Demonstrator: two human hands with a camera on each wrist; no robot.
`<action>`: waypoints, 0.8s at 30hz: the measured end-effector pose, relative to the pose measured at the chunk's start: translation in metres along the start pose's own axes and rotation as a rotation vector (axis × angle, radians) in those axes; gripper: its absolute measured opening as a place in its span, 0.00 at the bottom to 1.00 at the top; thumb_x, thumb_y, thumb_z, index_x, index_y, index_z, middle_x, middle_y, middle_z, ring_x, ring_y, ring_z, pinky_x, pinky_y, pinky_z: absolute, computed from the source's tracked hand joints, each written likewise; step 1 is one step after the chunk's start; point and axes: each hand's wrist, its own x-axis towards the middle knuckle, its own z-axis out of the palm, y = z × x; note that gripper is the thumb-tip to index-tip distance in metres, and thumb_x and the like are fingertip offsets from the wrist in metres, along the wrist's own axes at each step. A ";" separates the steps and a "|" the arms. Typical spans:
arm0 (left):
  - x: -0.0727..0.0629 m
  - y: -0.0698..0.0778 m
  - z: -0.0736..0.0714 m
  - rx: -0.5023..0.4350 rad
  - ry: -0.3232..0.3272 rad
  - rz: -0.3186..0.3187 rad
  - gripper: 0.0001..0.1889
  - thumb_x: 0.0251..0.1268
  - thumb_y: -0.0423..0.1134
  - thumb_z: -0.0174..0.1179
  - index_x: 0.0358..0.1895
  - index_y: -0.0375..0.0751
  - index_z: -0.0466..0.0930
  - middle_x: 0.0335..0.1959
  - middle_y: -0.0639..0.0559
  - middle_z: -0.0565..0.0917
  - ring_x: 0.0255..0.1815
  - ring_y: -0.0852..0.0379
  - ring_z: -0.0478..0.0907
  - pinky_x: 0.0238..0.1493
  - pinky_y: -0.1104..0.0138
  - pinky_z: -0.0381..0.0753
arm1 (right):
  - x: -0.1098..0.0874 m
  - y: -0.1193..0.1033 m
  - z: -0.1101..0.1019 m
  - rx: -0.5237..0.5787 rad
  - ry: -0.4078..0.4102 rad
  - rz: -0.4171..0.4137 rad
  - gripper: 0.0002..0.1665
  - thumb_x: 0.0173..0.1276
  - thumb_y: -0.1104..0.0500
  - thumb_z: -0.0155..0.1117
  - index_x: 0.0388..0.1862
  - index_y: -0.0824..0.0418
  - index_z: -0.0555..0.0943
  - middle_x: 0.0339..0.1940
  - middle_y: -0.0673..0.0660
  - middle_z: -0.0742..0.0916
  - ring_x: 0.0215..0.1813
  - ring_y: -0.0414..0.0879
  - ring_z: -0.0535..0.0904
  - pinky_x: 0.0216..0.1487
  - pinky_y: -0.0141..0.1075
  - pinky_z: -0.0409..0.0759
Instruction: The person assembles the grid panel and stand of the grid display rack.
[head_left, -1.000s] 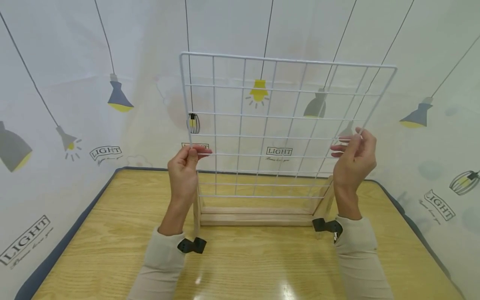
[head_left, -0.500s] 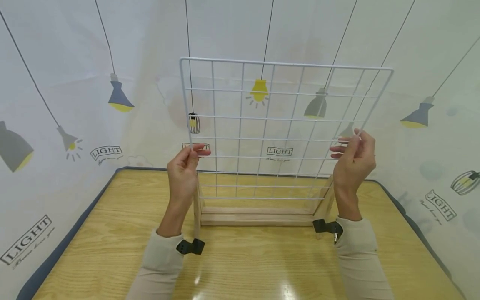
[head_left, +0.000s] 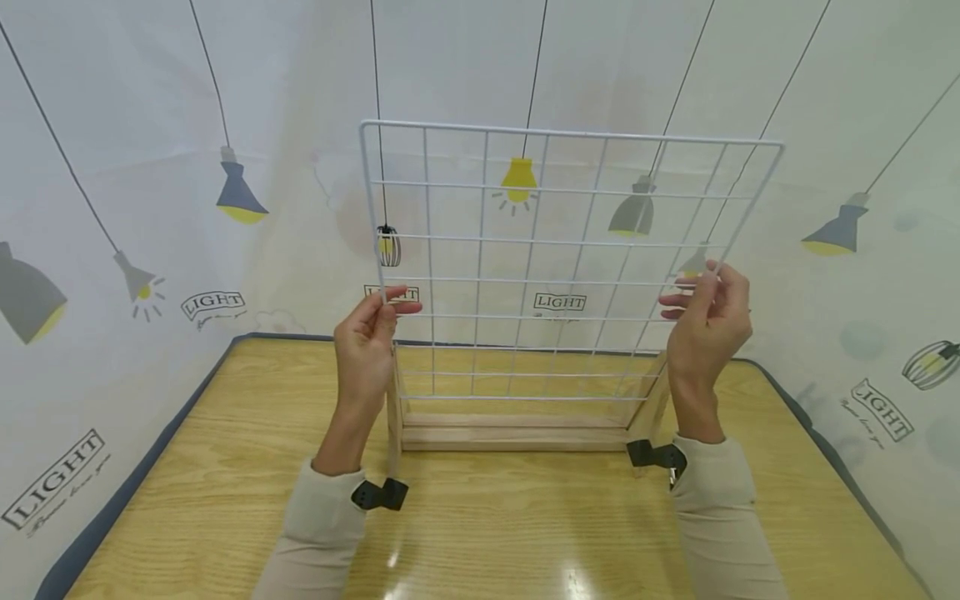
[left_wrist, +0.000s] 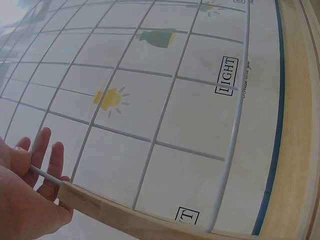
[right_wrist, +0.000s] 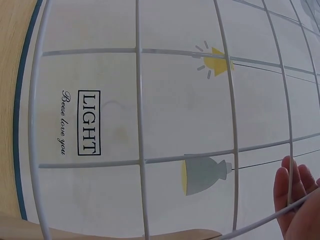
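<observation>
A white wire grid panel [head_left: 528,242] stands upright between the hands in the head view, its top leaning away. Its lower edge sits between the side posts of a pale wooden stand [head_left: 517,439]. My left hand [head_left: 365,350] pinches the panel's left side wire, thumb in front, fingers behind. On the opposite side wire, my right hand [head_left: 708,329] holds the frame a little higher. The left wrist view shows that hand [left_wrist: 25,197] just above the top of a wooden post [left_wrist: 100,206]. In the right wrist view, fingers [right_wrist: 282,185] reach behind the wires.
The stand rests on a wood-grain table [head_left: 495,517] with a blue edge at the back. Behind and around it hangs a pale curtain [head_left: 300,250] printed with lamps. Dark camera mounts [head_left: 380,494] sit at both wrists.
The grid panel has moved down slightly, its top edge now lower in the head view. The hands keep their hold at the sides, with only a slight shift.
</observation>
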 end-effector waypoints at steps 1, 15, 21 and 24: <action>0.000 0.000 0.000 0.000 -0.002 -0.002 0.12 0.76 0.32 0.50 0.52 0.33 0.81 0.40 0.39 0.88 0.09 0.65 0.52 0.13 0.72 0.54 | 0.000 0.000 0.000 0.002 0.002 0.000 0.13 0.78 0.61 0.51 0.51 0.67 0.79 0.30 0.48 0.86 0.23 0.35 0.83 0.25 0.23 0.80; -0.004 -0.003 -0.002 -0.028 0.006 -0.021 0.11 0.75 0.29 0.50 0.51 0.33 0.82 0.39 0.50 0.89 0.16 0.65 0.56 0.19 0.71 0.54 | -0.005 0.004 -0.003 0.002 -0.014 0.005 0.13 0.78 0.61 0.51 0.50 0.68 0.79 0.31 0.54 0.87 0.22 0.35 0.83 0.25 0.23 0.80; -0.003 -0.002 -0.002 -0.059 0.003 -0.020 0.11 0.75 0.28 0.51 0.50 0.32 0.82 0.38 0.52 0.89 0.37 0.63 0.81 0.35 0.73 0.69 | -0.005 0.004 -0.003 0.001 -0.016 0.000 0.12 0.78 0.61 0.51 0.50 0.67 0.79 0.31 0.55 0.87 0.23 0.35 0.83 0.25 0.23 0.80; -0.004 -0.003 -0.002 -0.069 0.003 -0.023 0.11 0.75 0.28 0.51 0.50 0.31 0.82 0.38 0.53 0.89 0.48 0.59 0.84 0.46 0.72 0.74 | -0.005 0.004 -0.004 0.001 -0.015 0.003 0.12 0.78 0.61 0.51 0.50 0.66 0.79 0.31 0.54 0.87 0.22 0.35 0.83 0.25 0.23 0.80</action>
